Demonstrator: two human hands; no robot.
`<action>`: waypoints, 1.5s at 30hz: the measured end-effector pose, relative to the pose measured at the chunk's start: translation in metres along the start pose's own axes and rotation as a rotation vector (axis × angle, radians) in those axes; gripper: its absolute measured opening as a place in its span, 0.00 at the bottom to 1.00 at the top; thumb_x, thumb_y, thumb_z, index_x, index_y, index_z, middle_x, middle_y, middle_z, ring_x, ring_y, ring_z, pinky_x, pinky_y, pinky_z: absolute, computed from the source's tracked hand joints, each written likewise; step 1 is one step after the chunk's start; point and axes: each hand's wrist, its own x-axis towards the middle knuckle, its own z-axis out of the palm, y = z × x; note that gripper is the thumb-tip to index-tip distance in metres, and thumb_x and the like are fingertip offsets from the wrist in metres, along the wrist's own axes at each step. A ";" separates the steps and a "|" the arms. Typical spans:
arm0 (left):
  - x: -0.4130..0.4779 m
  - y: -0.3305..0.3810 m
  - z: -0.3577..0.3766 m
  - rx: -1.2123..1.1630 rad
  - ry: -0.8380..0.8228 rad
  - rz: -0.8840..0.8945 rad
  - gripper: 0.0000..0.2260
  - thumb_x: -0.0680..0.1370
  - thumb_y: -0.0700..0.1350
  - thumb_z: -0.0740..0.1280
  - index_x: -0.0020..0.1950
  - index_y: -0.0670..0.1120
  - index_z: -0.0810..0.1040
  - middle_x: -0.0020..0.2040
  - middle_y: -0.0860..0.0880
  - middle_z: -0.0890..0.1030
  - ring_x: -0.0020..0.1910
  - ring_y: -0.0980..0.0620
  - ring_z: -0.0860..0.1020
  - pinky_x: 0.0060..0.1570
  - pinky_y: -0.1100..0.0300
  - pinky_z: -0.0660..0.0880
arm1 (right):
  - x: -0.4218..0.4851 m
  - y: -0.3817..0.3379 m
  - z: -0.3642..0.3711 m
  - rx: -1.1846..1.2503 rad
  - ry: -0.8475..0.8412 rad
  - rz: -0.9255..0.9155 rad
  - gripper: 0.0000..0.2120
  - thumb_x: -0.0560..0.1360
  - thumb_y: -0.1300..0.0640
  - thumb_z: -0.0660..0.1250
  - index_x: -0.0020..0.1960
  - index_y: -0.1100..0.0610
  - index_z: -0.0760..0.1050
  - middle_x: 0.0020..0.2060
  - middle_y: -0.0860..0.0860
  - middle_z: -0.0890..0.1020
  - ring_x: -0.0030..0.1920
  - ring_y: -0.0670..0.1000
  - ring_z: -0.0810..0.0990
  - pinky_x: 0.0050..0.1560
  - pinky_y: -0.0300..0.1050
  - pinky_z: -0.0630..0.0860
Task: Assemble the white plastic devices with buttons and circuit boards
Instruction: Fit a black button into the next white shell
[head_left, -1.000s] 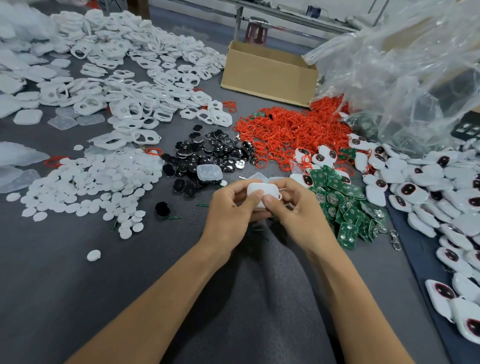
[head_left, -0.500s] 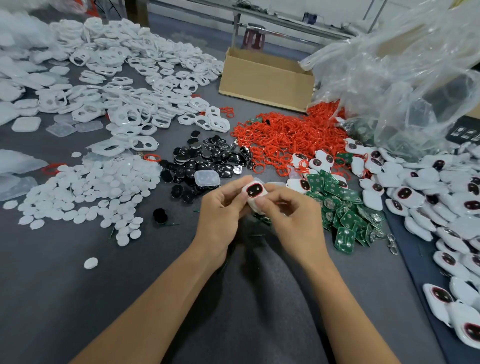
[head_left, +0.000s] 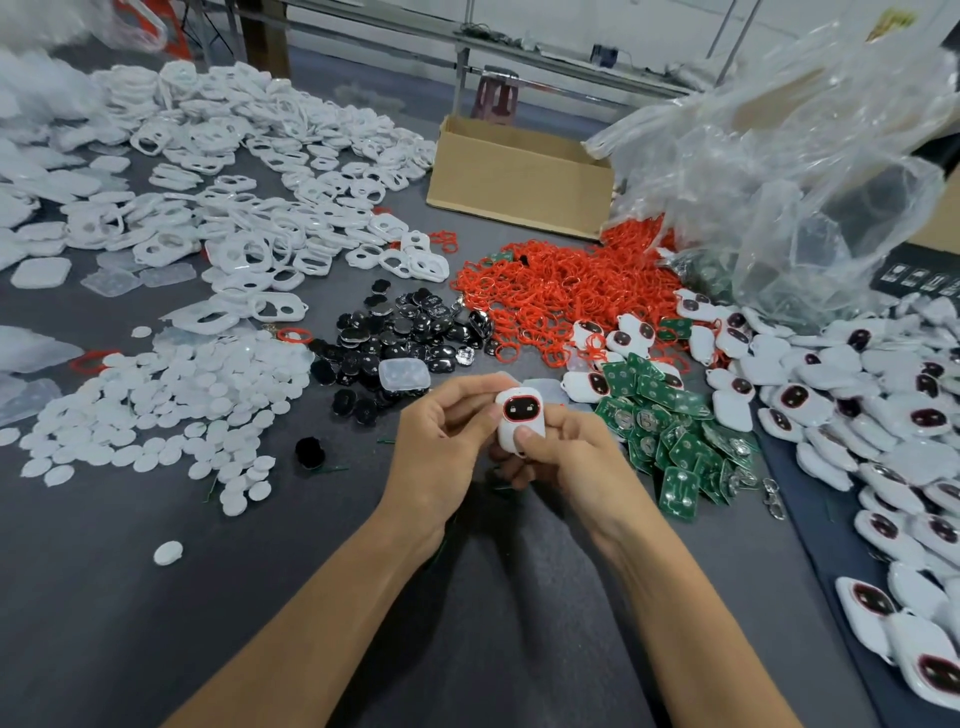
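Both hands, left (head_left: 441, 441) and right (head_left: 566, 457), pinch one white plastic device with a red-rimmed black button (head_left: 520, 422), just beside the green circuit-board pile (head_left: 675, 441).

Grey worktable (head_left: 104, 597), heaped with loose parts.
Carries white discs (head_left: 171, 410) at 9 o'clock, white frames (head_left: 249, 171) at 10, black buttons (head_left: 410, 332) centrally, cardboard box (head_left: 519, 182) at 12, red rings (head_left: 561, 291) at 1, green circuit boards (head_left: 670, 431) at 3, finished white devices (head_left: 857, 410) beyond them.
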 end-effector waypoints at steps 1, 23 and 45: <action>0.000 0.000 0.000 0.003 -0.003 -0.004 0.10 0.78 0.31 0.64 0.55 0.40 0.81 0.50 0.46 0.85 0.49 0.52 0.83 0.52 0.59 0.79 | 0.000 0.000 0.000 -0.019 0.009 -0.009 0.07 0.77 0.71 0.59 0.47 0.67 0.75 0.33 0.58 0.79 0.31 0.53 0.76 0.29 0.37 0.72; 0.001 0.001 -0.001 0.064 0.172 0.102 0.07 0.76 0.36 0.69 0.47 0.47 0.82 0.42 0.47 0.85 0.42 0.49 0.83 0.41 0.59 0.80 | -0.015 -0.037 -0.091 -0.591 0.639 -0.157 0.07 0.76 0.61 0.66 0.53 0.61 0.75 0.34 0.53 0.82 0.31 0.50 0.79 0.33 0.42 0.74; 0.031 0.049 -0.034 0.885 0.331 0.506 0.09 0.75 0.37 0.67 0.50 0.49 0.83 0.46 0.52 0.84 0.50 0.50 0.79 0.52 0.54 0.75 | 0.008 0.020 -0.002 -1.018 0.454 -0.885 0.12 0.71 0.71 0.63 0.50 0.62 0.80 0.55 0.54 0.80 0.62 0.55 0.74 0.68 0.43 0.66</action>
